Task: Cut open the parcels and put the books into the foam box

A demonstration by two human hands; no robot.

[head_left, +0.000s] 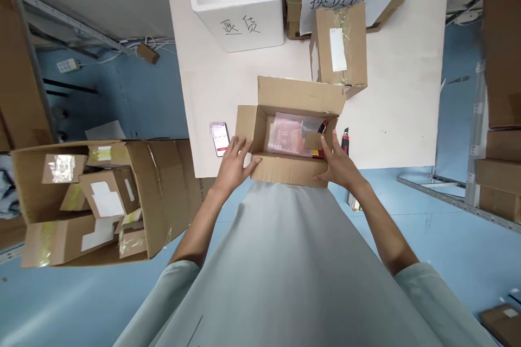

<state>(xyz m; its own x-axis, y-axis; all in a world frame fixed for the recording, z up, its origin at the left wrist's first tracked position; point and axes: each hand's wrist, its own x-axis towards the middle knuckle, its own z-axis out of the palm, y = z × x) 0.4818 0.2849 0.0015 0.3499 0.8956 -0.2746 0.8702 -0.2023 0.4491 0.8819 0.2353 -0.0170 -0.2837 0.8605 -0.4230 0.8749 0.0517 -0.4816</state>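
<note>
An open cardboard box (301, 92) sits at the near edge of the table with its flaps spread. Inside lie a clear, pinkish plastic packet (285, 133) and a small item with red and black parts (321, 128), partly covered. My left hand (236, 165) grips the box's near left corner, thumb on the near flap. At the near right corner, my right hand (340, 165) holds the wall and flap, fingertips over the rim. A red and black box cutter (345, 141) lies just beyond my right hand. Left of the box is a phone (220, 139) with its screen lit.
A white foam bin (252, 27) with a colourful card inside stands at the back. Beside it are a large labelled carton (295, 0) and a taped cardboard box (354, 46). A big carton (163, 195) of small boxes is on the left; shelving stands right.
</note>
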